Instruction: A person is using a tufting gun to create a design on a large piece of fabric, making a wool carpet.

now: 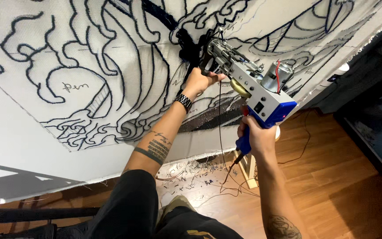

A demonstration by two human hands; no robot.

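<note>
I hold a tufting gun (248,84), blue and grey metal with a small motor on top, against a stretched white cloth (67,48) marked with dark wave-like outlines. My left hand (200,80) grips the gun's front handle close to the cloth, where the needle end meets a dark tufted patch (190,43). My right hand (254,135) is closed around the blue rear grip below the body. A thin dark yarn strand (220,128) hangs down between my arms. I wear a watch (183,102) on the left wrist.
A wooden floor (323,177) lies below, with yarn scraps (191,175) and a thin cable (301,146) on it. A pale wooden frame leg (248,170) stands by the cloth's lower edge. Dark furniture (372,115) fills the right side. My knees in dark trousers (133,208) show at the bottom.
</note>
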